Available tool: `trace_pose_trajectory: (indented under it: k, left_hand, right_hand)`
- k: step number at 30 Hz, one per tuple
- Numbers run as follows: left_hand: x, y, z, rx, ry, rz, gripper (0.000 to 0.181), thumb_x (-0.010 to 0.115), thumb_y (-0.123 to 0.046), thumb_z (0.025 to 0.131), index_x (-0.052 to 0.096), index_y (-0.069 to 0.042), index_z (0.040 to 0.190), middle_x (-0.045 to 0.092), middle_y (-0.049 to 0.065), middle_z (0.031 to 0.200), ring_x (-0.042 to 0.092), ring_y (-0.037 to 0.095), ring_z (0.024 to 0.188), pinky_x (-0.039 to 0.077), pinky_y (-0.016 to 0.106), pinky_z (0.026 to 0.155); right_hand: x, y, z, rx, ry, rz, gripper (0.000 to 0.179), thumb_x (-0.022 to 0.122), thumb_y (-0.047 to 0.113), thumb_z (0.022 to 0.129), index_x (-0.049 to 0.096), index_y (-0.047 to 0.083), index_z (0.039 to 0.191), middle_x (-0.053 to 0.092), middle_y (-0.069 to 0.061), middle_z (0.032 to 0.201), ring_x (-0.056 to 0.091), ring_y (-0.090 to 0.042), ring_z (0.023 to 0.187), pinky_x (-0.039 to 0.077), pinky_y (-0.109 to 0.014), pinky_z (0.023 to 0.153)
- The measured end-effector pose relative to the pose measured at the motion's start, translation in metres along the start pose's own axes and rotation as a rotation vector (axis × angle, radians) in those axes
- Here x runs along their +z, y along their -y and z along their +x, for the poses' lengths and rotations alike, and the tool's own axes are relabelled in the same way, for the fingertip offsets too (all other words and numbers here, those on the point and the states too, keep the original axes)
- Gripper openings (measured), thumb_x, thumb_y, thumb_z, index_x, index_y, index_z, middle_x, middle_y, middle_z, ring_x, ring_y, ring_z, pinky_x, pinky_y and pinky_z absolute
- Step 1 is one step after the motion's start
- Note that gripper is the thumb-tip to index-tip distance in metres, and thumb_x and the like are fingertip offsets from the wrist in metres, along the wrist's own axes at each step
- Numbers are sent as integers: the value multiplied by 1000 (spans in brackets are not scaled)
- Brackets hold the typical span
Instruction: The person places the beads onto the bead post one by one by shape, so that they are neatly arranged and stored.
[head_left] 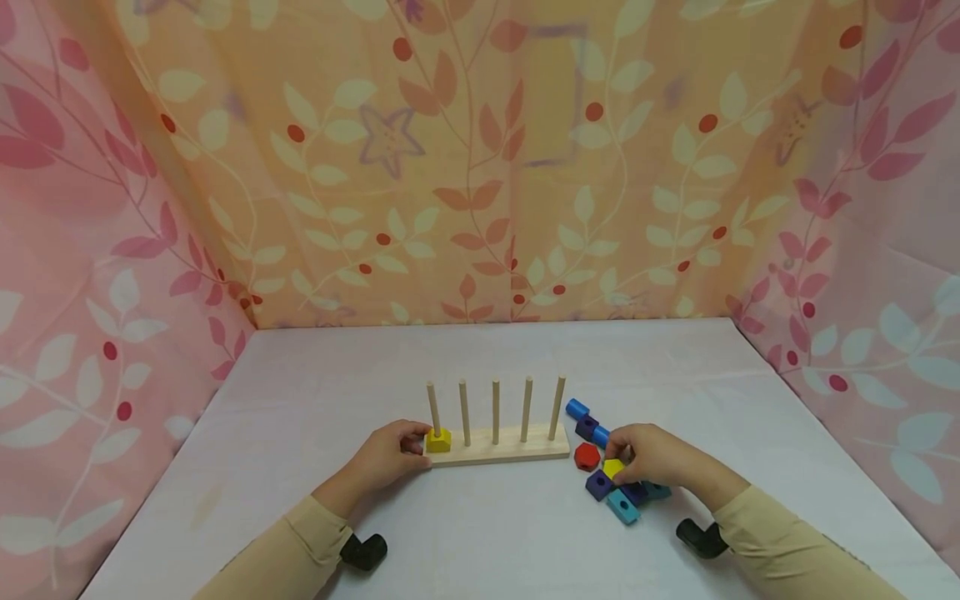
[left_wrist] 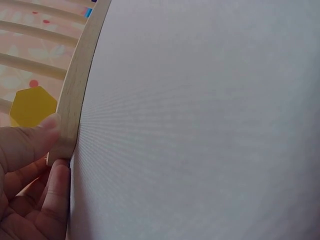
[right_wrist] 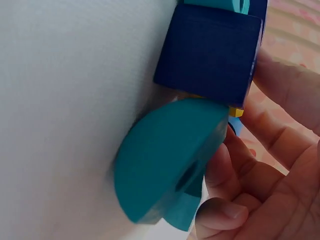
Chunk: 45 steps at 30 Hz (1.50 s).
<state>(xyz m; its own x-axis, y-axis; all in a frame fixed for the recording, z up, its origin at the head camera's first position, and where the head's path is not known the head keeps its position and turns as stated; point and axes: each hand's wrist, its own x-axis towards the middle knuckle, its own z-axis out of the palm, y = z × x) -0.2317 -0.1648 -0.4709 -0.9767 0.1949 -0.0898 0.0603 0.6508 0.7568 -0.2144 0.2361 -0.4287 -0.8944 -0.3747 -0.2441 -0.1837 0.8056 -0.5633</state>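
Observation:
A wooden peg stand (head_left: 495, 451) with several upright pegs stands on the white table. My left hand (head_left: 392, 455) grips its left end, the thumb on the base and the fingers curled against the end, as the left wrist view shows. Beside that thumb, a yellow hexagonal block (left_wrist: 33, 106) sits on the leftmost peg. Right of the stand, my right hand (head_left: 651, 457) pinches another yellow block (head_left: 613, 468) among loose blocks. In the right wrist view a dark blue block (right_wrist: 210, 54) and a teal half-round block (right_wrist: 167, 157) hide most of it.
A red hexagonal block (head_left: 587, 457), blue cylinders (head_left: 577, 408), a purple block (head_left: 599, 485) and a teal block (head_left: 622, 506) lie close around the right hand. Patterned cloth (head_left: 480, 167) walls the table at the back and both sides.

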Motion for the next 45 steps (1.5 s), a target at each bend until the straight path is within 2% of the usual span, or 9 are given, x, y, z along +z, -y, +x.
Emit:
trace_pose_trajectory:
  k: [7, 12, 16, 25, 28, 36, 45]
  left_hand:
    - [0, -2, -1, 8, -4, 10, 47, 77, -12, 72, 60, -10, 115, 59, -1, 94, 54, 11, 81, 47, 28, 72]
    - [0, -4, 0, 8, -7, 14, 46, 77, -11, 72, 60, -10, 115, 59, -1, 94, 54, 11, 80, 47, 28, 72]
    - [0, -4, 0, 7, -6, 15, 46, 77, -11, 72, 60, -10, 115, 59, -2, 94, 54, 10, 80, 47, 28, 72]
    - [0, -2, 1, 6, -3, 20, 47, 77, -11, 72, 60, -10, 115, 60, -1, 96, 54, 11, 81, 47, 28, 72]
    - [1, -2, 2, 6, -1, 20, 47, 77, -11, 72, 60, -10, 115, 60, -1, 96, 54, 11, 81, 47, 28, 71]
    - [0, 0, 1, 15, -2, 16, 47, 77, -11, 72, 60, -10, 116, 60, -1, 96, 54, 11, 81, 47, 27, 70]
    - [0, -2, 0, 19, -5, 24, 46, 77, -13, 72, 60, -11, 115, 59, -2, 96, 55, 10, 81, 47, 27, 71]
  right_hand:
    - [-1, 4, 1, -11, -11, -24, 31, 80, 14, 67, 52, 16, 81, 54, 2, 81, 48, -16, 71, 46, -29, 62]
    - [-1, 7, 2, 5, -8, -38, 26, 79, 13, 68, 60, 16, 85, 55, 4, 81, 49, -15, 73, 48, -29, 66]
    - [-1, 7, 3, 16, -15, -59, 20, 79, 14, 69, 65, 18, 83, 54, 4, 80, 49, -15, 73, 47, -27, 64]
    - [-3, 8, 5, 135, -40, -30, 21, 78, 15, 70, 64, 14, 85, 56, 0, 79, 50, -16, 72, 50, -30, 67]
    - [-2, 7, 4, 147, -44, -21, 21, 79, 15, 69, 63, 14, 83, 55, 1, 77, 51, -16, 71, 50, -30, 69]
    - [1, 4, 4, 84, -45, -10, 30, 80, 13, 68, 54, 15, 83, 54, 1, 80, 50, -16, 73, 49, -31, 69]
    - [-11, 5, 0, 40, -17, 18, 18, 76, 14, 73, 66, 16, 87, 56, 2, 81, 50, -17, 74, 49, -31, 68]
